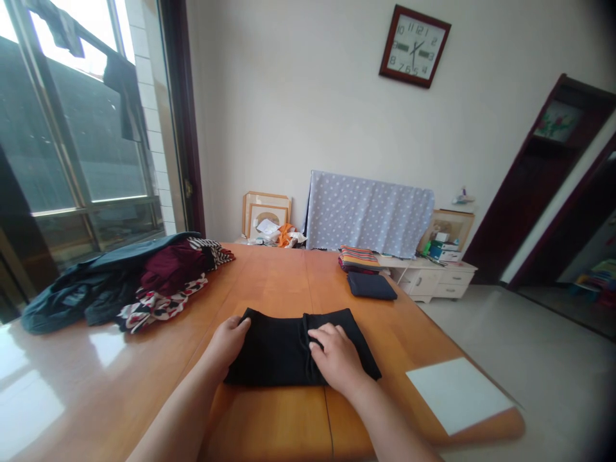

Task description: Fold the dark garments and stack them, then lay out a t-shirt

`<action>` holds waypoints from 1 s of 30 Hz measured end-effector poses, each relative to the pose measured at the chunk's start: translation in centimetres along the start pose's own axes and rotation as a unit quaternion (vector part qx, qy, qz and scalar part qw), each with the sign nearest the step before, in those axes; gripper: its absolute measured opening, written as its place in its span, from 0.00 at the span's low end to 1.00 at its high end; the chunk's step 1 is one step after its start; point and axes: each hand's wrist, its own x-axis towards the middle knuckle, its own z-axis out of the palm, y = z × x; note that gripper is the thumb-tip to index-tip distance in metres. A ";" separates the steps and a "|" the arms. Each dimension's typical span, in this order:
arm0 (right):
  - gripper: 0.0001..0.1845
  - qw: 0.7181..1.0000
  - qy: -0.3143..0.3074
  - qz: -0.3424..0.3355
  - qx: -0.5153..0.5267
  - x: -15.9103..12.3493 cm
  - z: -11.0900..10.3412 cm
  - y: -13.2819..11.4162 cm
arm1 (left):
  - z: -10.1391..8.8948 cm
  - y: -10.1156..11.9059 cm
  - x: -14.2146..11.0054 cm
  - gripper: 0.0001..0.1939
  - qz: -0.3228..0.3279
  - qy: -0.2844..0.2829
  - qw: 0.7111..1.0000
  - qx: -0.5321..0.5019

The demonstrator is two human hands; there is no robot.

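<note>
Left grip (228, 343) and right grip (337, 359), both open, flat on one folded black garment (274, 350) on the counter (269, 423); one clothes pile (96, 289) at 10 o'clock; one striped stack (359, 259), one navy stack (371, 286) at 1 o'clock.

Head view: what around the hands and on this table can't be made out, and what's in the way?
Head view:
The black folded cloth: garment type and folds unclear, dark on dark; the left hand and right hand cover parts.
The heaped clothes: lower layers hidden by upper ones.
The striped stack: too small to tell its items.
</note>
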 end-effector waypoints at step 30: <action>0.38 0.696 0.039 0.339 0.632 -1.7 -6.1 8.1 | 18.1 11.9 -4.1 0.08 0.045 -0.202 0.975 0.078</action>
